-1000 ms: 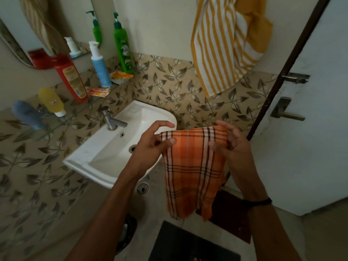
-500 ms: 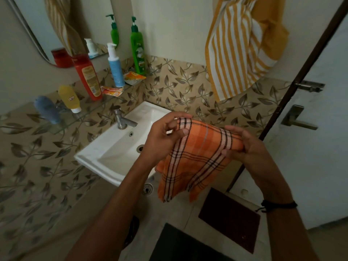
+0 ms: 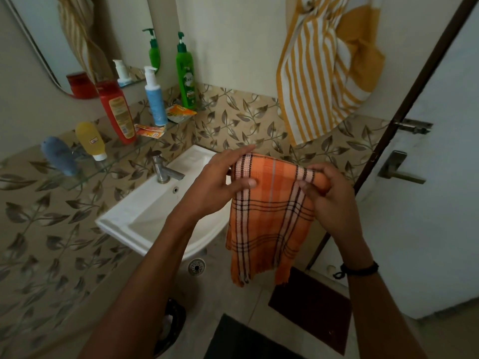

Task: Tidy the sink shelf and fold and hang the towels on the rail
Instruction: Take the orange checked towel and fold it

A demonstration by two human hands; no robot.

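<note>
Orange plaid towel (image 3: 269, 216); yellow/white striped towel (image 3: 318, 73); green (image 3: 185, 73), red bottles (image 3: 118, 112).

We see a dim, warm-toned room lit softly and evenly, with no hard shadows. The white sink (image 3: 145, 216) and the door (image 3: 440, 203) on the right are the brightest surfaces. The mirror (image 3: 85, 35) shows no glare. The wide lens bends the door frame (image 3: 414, 104) and wall tiles (image 3: 39, 229) near the edges. The blue bottle (image 3: 60, 155) at left looks smeared.

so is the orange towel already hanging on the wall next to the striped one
No, both hands, left and right, hold the orange towel up over the sink.
</note>
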